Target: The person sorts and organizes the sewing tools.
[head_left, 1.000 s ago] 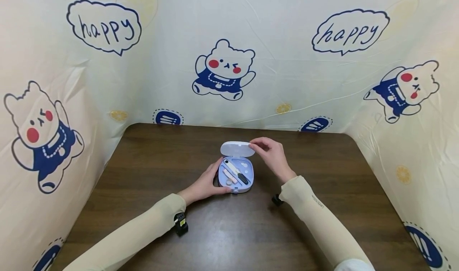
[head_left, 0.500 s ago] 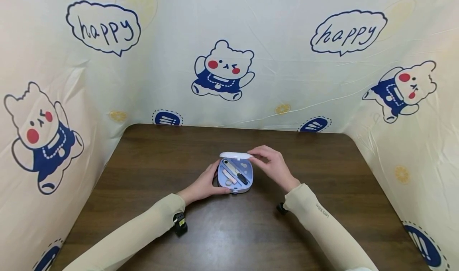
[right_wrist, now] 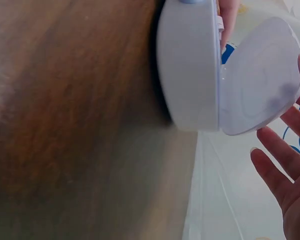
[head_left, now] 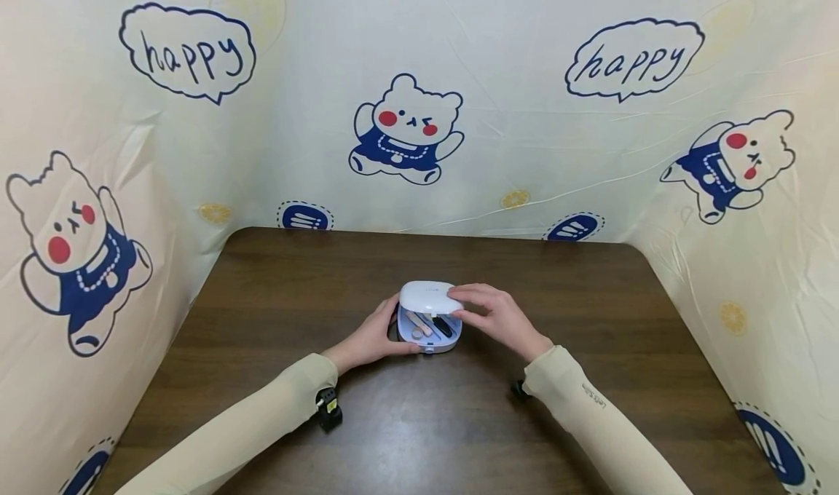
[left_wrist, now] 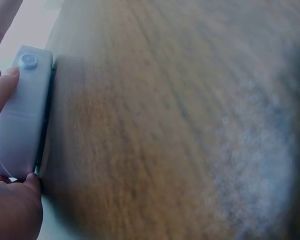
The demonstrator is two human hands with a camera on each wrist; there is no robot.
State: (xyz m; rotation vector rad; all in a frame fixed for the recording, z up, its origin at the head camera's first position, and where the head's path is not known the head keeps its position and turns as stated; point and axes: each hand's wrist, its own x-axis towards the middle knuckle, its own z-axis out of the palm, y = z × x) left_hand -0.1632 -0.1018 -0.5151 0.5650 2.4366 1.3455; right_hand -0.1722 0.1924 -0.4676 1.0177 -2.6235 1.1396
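Observation:
A small light-blue case [head_left: 440, 348] with a white hinged lid [head_left: 424, 297] stands on the table, its lid partly raised and slanting over the back half. Inside lie a black-ended tool [head_left: 442, 326], a pale pinkish stick [head_left: 419, 325] and a small round piece; the lid hides the rest. My left hand [head_left: 367, 342] grips the base from the left, thumb near the round front button [left_wrist: 28, 61]. At the lid's right edge, my right hand [head_left: 503, 319] holds it between thumb and fingers; in the right wrist view the thumb lies at the edge of the lid [right_wrist: 262, 75].
The dark brown wooden table [head_left: 406, 422] carries the case near its middle. A pale printed cloth [head_left: 511, 102] hangs behind the table and along both sides. Each wrist wears a small black camera, the left one [head_left: 330, 409] plainly seen.
My right hand has swung the lid from standing upright forward and down over the case, moving slightly toward me. My left hand has stayed on the base.

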